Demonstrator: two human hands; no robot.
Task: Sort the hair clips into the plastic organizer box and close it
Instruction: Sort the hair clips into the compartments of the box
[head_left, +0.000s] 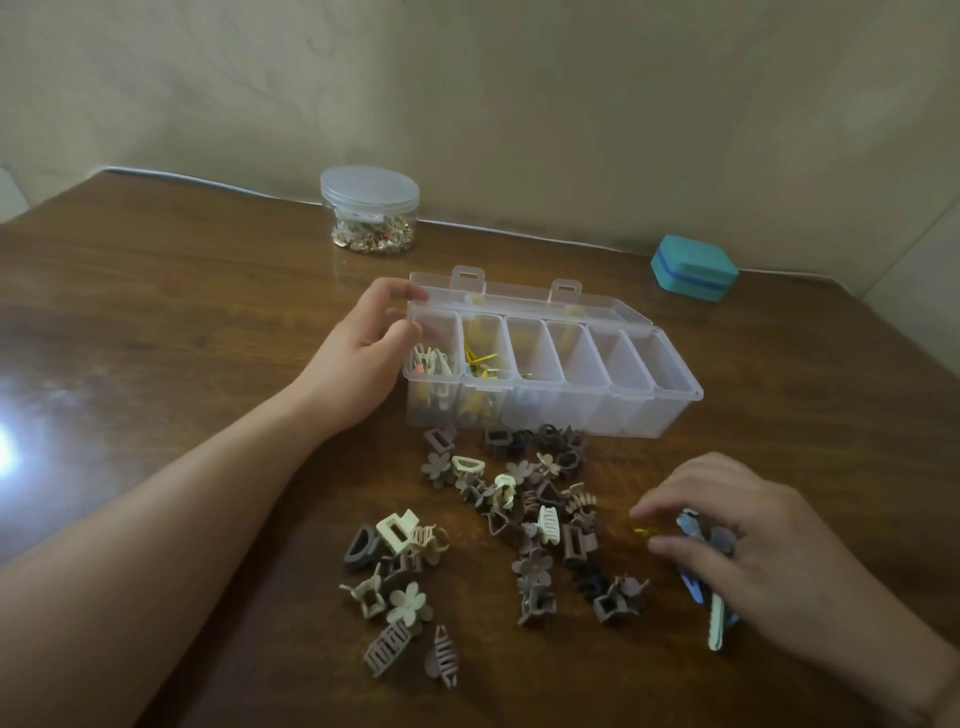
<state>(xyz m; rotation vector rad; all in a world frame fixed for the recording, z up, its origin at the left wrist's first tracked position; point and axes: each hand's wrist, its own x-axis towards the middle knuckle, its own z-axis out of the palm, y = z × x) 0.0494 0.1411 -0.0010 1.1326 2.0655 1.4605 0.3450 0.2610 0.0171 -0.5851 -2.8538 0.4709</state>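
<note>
The clear plastic organizer box (670, 400) stands open on the wooden table, lid tipped back. Its two leftmost compartments hold clips; the others look empty. My left hand (358, 358) grips the box's left end, thumb on the rim. A pile of brown, beige and cream claw clips (524, 514) lies in front of the box, with a smaller group (395, 566) to its left. My right hand (737, 540) hovers over several blue and mint flat clips (717, 618), fingertips pinching at a small yellow clip (642, 531). Whether it is gripped is unclear.
A round clear jar (370, 208) with gold trinkets stands at the table's back edge by the wall. A teal case (693, 267) sits at the back right. The table's right edge runs close behind my right hand.
</note>
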